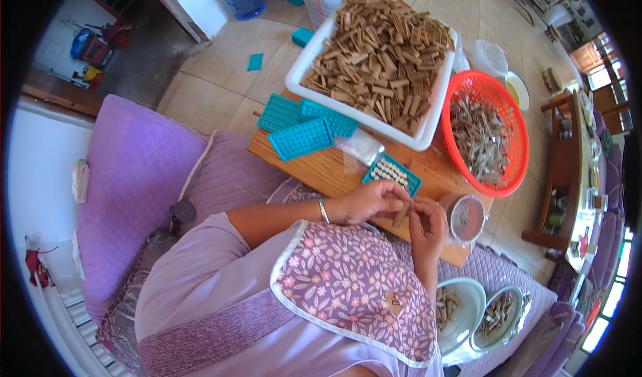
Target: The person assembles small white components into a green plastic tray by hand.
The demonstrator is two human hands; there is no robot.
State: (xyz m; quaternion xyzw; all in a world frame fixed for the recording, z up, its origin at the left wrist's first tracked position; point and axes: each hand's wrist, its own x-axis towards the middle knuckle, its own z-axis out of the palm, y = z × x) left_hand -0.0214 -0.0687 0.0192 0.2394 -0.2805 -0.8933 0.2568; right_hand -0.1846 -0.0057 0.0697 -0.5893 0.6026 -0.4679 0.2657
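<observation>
While both hands meet, the brown stick (401,214) apparently sits pinched between the left hand (366,202) and right hand (428,226).

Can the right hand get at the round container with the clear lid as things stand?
Probably yes. The right hand sits just beside the round container on the wooden board, with nothing between them. But both hands are pinching a small brown tube, so it would have to let go first.
</observation>
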